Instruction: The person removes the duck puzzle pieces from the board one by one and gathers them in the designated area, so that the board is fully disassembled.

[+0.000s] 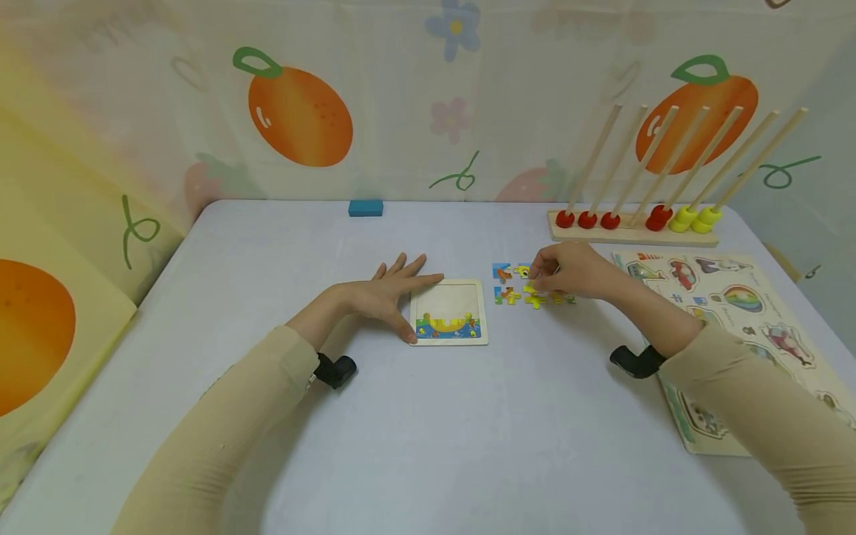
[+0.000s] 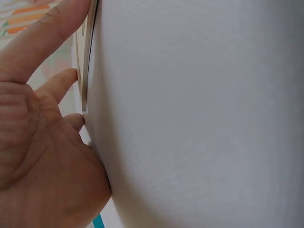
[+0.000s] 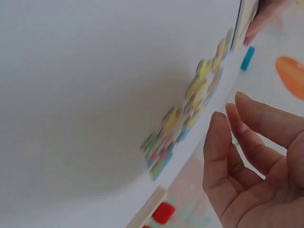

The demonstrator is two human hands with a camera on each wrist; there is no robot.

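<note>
Tray (image 1: 449, 281): a flat, pale, wood-like square with rounded corners, lying on the table (image 1: 435, 431); printed pieces (image 1: 446, 327) with a knobbly upper edge fill its near part.
Left hand (image 1: 384, 296): fingers spread wide, at the tray's left edge, thumb and a finger touching the rim.
Right hand (image 1: 578, 271): right of the tray, well apart from the other hand, hovering with bent fingers; thumb and fingertips stand apart around bare air.
Loose pieces (image 1: 508, 296): thin, interlocking shapes, yellow and blue mostly, in two rows just right of the tray, partly under the right hand.
Rack (image 1: 595, 232): far right of the tray, a wooden base with slanting rods and glossy red and yellow beads.
Board (image 1: 709, 446): right of the tray, flat, with picture shapes.
Block (image 1: 365, 208): blue, oblong, beyond the tray to the left.
</note>
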